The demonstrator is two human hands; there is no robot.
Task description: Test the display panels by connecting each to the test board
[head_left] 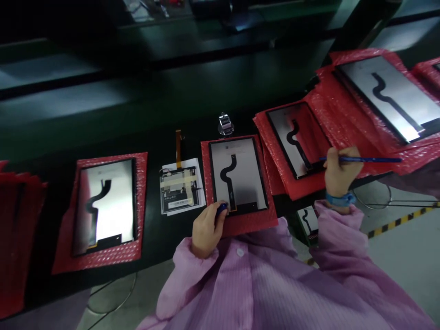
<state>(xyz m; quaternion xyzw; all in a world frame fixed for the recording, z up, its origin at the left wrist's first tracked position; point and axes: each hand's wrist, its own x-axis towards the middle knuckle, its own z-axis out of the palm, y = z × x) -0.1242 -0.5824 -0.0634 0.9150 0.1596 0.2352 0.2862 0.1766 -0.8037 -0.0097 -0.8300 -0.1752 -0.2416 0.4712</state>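
Observation:
My left hand [206,228] is closed on a small dark blue object [222,209] at the lower left corner of a display panel [248,176]. This panel has a black curved flex strip and lies on a red bubble-wrap sheet [252,223] before me. My right hand [340,172], with a blue wristband, is closed around a blue pen-like tool [373,160]. The tool's left end is over the lower right edge of a second panel [283,133], which rests on stacked red wrap.
A panel [118,197] on red wrap lies left, beside a small taped board [178,190] with an orange flex. Red sheets [19,220] are stacked far left. A metal dispenser [225,123] stands behind the middle panel. Another panel [392,91] lies at the right.

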